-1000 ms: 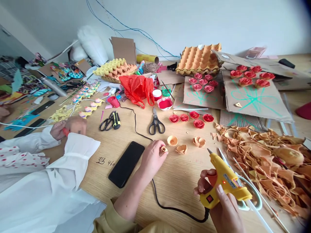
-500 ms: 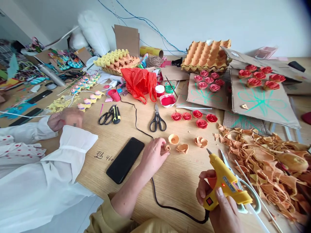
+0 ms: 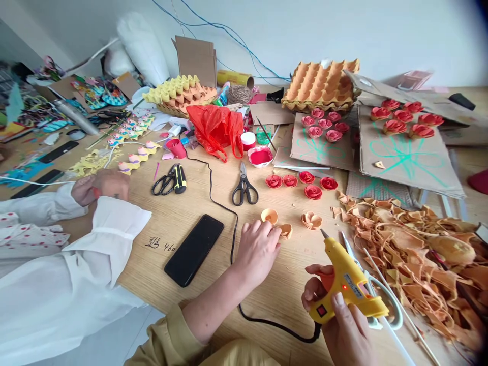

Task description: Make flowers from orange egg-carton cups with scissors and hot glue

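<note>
My left hand (image 3: 258, 251) is closed, knuckles up, over the table. Its fingertips reach the edge of an unpainted egg-carton petal cup (image 3: 285, 232); the back of the hand hides what they hold, if anything. Behind it lies a plain round cup (image 3: 269, 216). Farther right stands an unpainted carton flower (image 3: 311, 220). My right hand (image 3: 343, 320) is wrapped round a yellow hot glue gun (image 3: 343, 279). The gun's nozzle points up and left, a red light glows on its body, and a glue stick comes out of its back.
A phone (image 3: 194, 250), black scissors (image 3: 244, 188) and red carton roses (image 3: 312, 191) lie ahead. Carton scraps (image 3: 415, 254) pile up on the right, beside pale-handled scissors (image 3: 392, 302). The gun's black cord (image 3: 267, 321) crosses the table. At left, a co-worker's white sleeve (image 3: 110, 229) rests.
My left hand has moved right, from pinching a small rolled carton curl to the petal cup; the curl is out of sight now. My right hand keeps the glue gun, shifted slightly left in view.
</note>
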A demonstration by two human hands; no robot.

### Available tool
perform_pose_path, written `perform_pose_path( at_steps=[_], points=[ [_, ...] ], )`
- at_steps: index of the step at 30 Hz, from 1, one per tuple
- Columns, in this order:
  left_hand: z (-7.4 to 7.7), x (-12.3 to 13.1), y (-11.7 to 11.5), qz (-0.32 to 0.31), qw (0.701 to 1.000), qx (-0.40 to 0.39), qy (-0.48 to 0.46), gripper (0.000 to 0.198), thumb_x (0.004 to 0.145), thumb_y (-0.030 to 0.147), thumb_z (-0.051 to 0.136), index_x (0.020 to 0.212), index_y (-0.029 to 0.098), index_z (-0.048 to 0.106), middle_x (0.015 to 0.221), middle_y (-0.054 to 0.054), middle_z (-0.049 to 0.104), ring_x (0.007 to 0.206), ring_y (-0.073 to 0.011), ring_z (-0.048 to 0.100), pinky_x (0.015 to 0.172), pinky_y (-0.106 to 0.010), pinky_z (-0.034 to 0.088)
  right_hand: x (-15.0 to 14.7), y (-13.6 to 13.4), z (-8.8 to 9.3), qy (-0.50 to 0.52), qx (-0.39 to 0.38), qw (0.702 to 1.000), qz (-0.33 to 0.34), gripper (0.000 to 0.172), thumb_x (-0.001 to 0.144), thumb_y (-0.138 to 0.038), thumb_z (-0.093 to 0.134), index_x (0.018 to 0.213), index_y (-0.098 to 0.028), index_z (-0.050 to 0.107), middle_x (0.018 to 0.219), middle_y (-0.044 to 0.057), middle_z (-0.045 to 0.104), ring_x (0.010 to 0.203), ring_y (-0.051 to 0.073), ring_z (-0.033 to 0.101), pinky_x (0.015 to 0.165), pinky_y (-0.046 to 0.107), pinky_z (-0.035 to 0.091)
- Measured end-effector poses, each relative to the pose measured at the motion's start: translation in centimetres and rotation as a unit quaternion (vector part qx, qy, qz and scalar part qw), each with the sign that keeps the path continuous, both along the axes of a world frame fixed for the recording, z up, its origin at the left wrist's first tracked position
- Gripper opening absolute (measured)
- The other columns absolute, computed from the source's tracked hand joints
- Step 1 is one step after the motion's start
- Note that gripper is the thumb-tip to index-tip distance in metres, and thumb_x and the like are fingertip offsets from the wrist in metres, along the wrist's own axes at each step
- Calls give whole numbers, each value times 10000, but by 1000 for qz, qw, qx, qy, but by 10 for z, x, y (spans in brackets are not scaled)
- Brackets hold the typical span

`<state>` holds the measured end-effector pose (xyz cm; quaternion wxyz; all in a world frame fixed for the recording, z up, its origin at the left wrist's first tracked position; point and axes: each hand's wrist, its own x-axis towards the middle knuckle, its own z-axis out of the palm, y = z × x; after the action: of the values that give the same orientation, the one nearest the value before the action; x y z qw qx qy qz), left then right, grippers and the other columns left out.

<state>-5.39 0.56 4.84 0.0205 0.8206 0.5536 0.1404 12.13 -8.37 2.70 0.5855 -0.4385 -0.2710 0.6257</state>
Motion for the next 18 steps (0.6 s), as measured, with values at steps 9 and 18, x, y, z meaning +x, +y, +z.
perform_pose_path(
  at_steps=[9,18],
  points=[
    [-7,5,-13,-44,999,6,-2,59,957,201,583,914,209,624,1001,-57,666,921,-249,549,784,-428,413,2,-3,1,-27,5,999,17,350,929,-485,620,1218,-290,591,915,70,618,699,197,530,576,319,453],
    [-4,-4,-11,-62,992,-8,-113,136,875,239,723,975,214,635,1065,-51,671,985,-249,570,873,-428,444,2,-2,5,-9,8,1000,11,249,973,-465,565,1139,-288,623,877,43,652,635,159,516,558,297,414]
  ],
)
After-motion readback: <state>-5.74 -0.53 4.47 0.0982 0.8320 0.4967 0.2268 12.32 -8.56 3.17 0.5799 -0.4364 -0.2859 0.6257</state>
